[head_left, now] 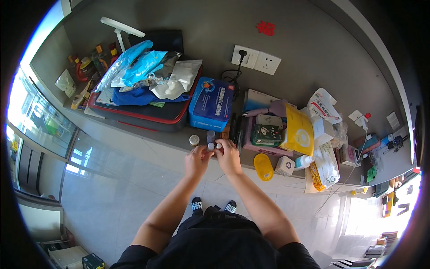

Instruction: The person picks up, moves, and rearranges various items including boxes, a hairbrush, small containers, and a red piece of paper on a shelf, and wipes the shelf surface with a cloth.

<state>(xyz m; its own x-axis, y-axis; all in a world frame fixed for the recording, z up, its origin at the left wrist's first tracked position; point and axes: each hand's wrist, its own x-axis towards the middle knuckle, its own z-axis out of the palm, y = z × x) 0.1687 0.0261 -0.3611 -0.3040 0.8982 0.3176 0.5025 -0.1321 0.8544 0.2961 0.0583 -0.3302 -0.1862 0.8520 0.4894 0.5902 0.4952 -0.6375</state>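
Observation:
At the front edge of the counter, my left hand (197, 160) is closed with its fingertips on a small bottle with a pale cap (210, 146). Close beside it, my right hand (230, 158) pinches a second, slimmer pale-capped bottle (218, 146). The lower parts of both bottles are hidden by my fingers. Just behind them stands a small purplish bottle (211, 135). To the left of my left hand is a round jar with a whitish lid (194, 140). A blue box (209, 101) stands upright behind these small containers.
A dark suitcase with red trim (148, 119) lies left, piled with plastic packs. To the right are a pink box (257, 145) of items, a yellow pack (299, 134), a yellow oval container (263, 167), a white box (285, 165) and a white bottle (303, 162). A cable hangs from the wall socket (244, 56).

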